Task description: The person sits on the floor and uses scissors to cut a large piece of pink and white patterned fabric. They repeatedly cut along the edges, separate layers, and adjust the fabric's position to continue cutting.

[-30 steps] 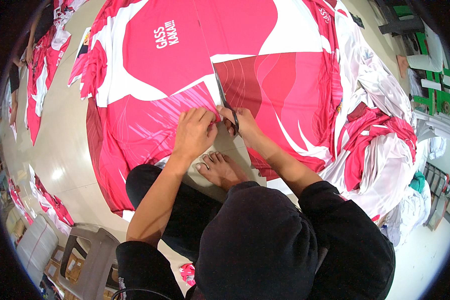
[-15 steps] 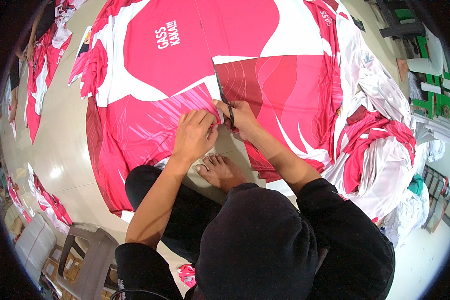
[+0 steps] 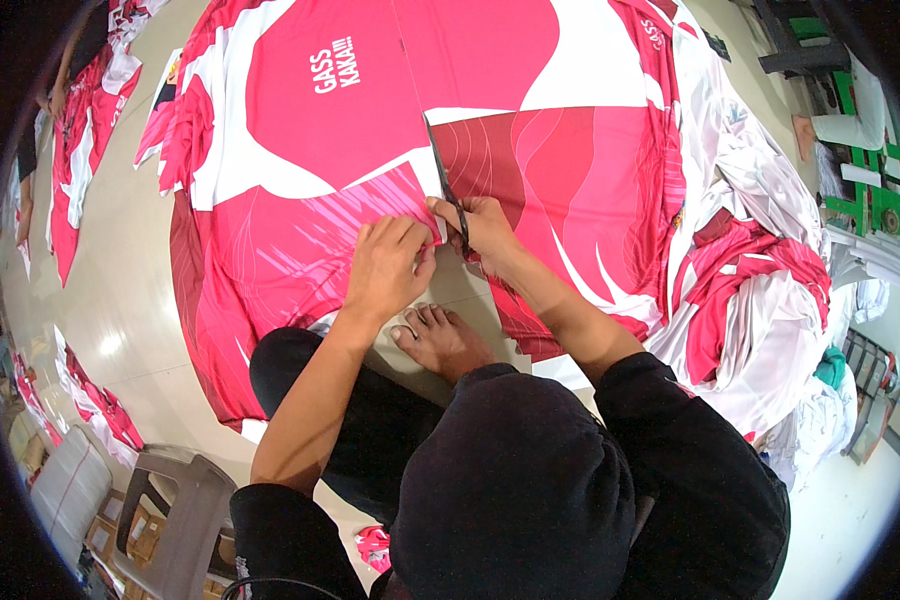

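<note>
A broad sheet of red, pink and white printed fabric (image 3: pixel 300 245) is spread over the floor in front of me. Dark-handled scissors (image 3: pixel 450 190) sit in my right hand (image 3: pixel 484 228), its fingers wrapped round the handles. Their blades point away from me along a cut between the pink left part and the dark red right part (image 3: pixel 555 190). My left hand (image 3: pixel 388 262) pinches the fabric's near edge just left of the scissors. Whether the blades are fully closed I cannot make out.
Heaped white and red cloth (image 3: pixel 760 310) lies to the right. A plastic chair (image 3: pixel 175 510) stands at the lower left near boxes. Another person's foot (image 3: pixel 804 138) shows by green metal frames (image 3: pixel 875 190); a further person handles cloth (image 3: pixel 80 150) at the far left. My bare foot (image 3: pixel 440 343) is below my hands.
Hardly anything differs. Both hands hold nearly the same place, with the scissors still in the cut and the left hand still pinching the edge.
</note>
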A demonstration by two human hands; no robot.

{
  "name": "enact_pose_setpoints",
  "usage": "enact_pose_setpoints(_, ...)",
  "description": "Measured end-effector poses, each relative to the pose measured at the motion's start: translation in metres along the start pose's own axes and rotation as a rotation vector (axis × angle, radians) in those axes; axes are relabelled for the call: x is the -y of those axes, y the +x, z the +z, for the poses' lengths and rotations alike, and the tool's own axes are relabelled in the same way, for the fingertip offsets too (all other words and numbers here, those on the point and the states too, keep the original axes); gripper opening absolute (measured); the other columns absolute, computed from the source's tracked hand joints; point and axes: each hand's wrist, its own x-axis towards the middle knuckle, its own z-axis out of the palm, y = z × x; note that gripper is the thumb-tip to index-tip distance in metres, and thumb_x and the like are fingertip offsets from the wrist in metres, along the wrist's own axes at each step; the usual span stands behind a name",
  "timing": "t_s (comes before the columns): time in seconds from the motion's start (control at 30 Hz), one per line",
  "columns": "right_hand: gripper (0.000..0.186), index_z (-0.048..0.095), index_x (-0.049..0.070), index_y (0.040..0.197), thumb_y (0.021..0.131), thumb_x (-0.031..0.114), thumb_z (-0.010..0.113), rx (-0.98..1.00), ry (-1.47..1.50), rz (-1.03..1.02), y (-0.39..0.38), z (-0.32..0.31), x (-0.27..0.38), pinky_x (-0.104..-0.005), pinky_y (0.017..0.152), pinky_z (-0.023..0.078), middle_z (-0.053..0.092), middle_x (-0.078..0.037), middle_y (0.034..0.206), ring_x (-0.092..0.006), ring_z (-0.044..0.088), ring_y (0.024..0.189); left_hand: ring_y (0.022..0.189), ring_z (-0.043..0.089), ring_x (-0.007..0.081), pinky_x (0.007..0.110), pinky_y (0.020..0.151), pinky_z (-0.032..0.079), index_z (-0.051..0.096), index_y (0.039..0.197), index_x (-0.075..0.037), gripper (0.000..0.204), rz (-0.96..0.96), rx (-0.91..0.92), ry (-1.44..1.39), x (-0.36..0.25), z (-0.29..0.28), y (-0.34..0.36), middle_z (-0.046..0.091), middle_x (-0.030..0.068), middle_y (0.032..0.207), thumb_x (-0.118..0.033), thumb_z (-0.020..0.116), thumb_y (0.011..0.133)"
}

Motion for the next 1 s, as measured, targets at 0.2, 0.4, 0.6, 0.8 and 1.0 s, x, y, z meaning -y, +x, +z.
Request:
enact_pose_setpoints(0.2, 0.049, 0.062, 0.012, 0.074, 0.087, 0.052, 0.086, 0.046, 0.096, -0.010, 0.011, 0.000, 0.014, -0.0289, 0.050, 0.040, 0.058, -0.001, 0.064, -0.0111, 0.052, 0.052, 0.090, 0.061, 0.0283, 0.043, 0.083, 0.044, 0.066, 0.092, -0.008, 0.012, -0.005, -0.003, -0.019, -0.001, -0.002, 0.000, 0.060, 0.0071, 0.089, -0.010, 0.074, 0.083)
enact_pose_setpoints(0.4, 0.048, 0.067, 0.010, 0.078, 0.086, 0.054, 0.085, 0.030, 0.056, -0.059, 0.031, 0.004, 0.024, -0.0287, 0.052, 0.038, 0.059, 0.000, 0.065, -0.0108, 0.052, 0.054, 0.092, 0.063, 0.0302, 0.044, 0.083, 0.046, 0.068, 0.094, -0.007, 0.017, -0.016, -0.003, -0.039, -0.003, -0.004, -0.001, 0.064, 0.0077, 0.092, -0.008, 0.076, 0.079)
enact_pose_setpoints(0.6, 0.049, 0.068, 0.010, 0.079, 0.083, 0.055, 0.086, 0.013, 0.054, -0.019, 0.033, 0.007, 0.029, -0.0283, 0.053, 0.038, 0.058, 0.000, 0.066, -0.0108, 0.052, 0.056, 0.090, 0.062, 0.0291, 0.043, 0.083, 0.045, 0.068, 0.093, -0.007, 0.015, 0.000, -0.024, -0.045, -0.004, -0.007, -0.001, 0.062, 0.0073, 0.090, -0.008, 0.076, 0.080)
enact_pose_setpoints(0.8, 0.048, 0.063, 0.011, 0.075, 0.082, 0.050, 0.090, -0.015, 0.063, -0.047, 0.030, 0.010, 0.031, -0.0305, 0.051, 0.037, 0.054, 0.000, 0.064, -0.0119, 0.051, 0.053, 0.090, 0.061, 0.0289, 0.043, 0.084, 0.045, 0.067, 0.092, -0.007, 0.015, 0.000, -0.034, -0.049, -0.004, -0.008, -0.001, 0.060, 0.0073, 0.090, -0.008, 0.076, 0.080)
enact_pose_setpoints(1.0, 0.049, 0.060, 0.011, 0.075, 0.082, 0.048, 0.090, -0.032, 0.042, -0.071, 0.030, 0.009, 0.029, -0.0315, 0.050, 0.038, 0.053, 0.000, 0.062, -0.0125, 0.050, 0.052, 0.090, 0.061, 0.0292, 0.043, 0.083, 0.045, 0.067, 0.092, -0.007, 0.015, 0.003, -0.046, -0.054, -0.003, -0.009, -0.001, 0.060, 0.0075, 0.089, -0.008, 0.076, 0.080)
